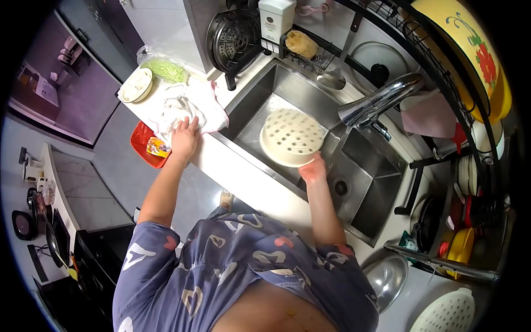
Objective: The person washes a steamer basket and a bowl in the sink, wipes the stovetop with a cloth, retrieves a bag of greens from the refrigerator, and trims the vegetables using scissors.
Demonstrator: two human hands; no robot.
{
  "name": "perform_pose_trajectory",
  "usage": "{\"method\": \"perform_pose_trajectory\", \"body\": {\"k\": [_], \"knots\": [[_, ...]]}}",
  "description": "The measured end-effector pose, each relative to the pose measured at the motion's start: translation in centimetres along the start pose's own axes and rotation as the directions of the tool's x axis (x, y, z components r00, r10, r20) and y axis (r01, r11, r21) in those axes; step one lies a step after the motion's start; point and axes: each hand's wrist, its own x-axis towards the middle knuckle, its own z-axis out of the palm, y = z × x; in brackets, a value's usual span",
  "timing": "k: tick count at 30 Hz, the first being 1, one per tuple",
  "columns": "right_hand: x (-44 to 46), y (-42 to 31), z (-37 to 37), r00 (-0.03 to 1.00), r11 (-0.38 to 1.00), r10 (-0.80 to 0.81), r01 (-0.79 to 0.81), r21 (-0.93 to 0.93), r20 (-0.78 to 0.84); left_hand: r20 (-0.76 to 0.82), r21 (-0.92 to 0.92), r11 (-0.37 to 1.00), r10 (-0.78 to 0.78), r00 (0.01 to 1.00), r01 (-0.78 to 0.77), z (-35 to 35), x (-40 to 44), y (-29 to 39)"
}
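Observation:
My right hand (314, 169) grips the near rim of a round cream tray with many holes (293, 135), held tilted over the steel sink (265, 91). Its fingers are mostly hidden behind the tray. My left hand (185, 137) lies with fingers spread on the edge of a crumpled white cloth (180, 108) on the counter. Beside the cloth are a bowl of white food (136, 86) and a green vegetable in a clear bag (166, 71). The chrome faucet (381, 99) reaches over the sink, right of the tray.
A red bin (145, 149) holding a yellow packet stands below the counter's left edge. Black racks with dishes curve along the right. A metal bowl (387, 281) and another holed tray (447, 312) are at lower right. A white bottle (275, 22) stands behind the sink.

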Motion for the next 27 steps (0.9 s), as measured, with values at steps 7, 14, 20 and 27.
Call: {"method": "perform_pose_trajectory", "body": {"k": [7,14,20,27], "knots": [[-2.1,-2.2,1.4,0.999,1.0,-0.016,0.016,-0.019,0.027,-0.056,0.068,0.997,0.03,0.998,-0.026,0.7,-0.3,0.8],[-2.9,-9.6,-4.1,0.97,0.955,-0.242,0.234,-0.183,-0.024,-0.004,0.14,0.99,-0.021,1.0,0.021,1.2,-1.3,1.4],[-6.8,-13.2,-3.6,0.963,0.94,-0.221,0.252,-0.228,0.151,-0.021,0.187,0.982,0.046,0.999,-0.041,1.5,-0.6,0.5],[-5.8,-11.5,-6.1,0.971,0.943,-0.241,0.235,-0.236,0.002,-0.014,0.129,0.992,-0.008,1.0,0.01,-0.5,-0.6,2.0]]}}
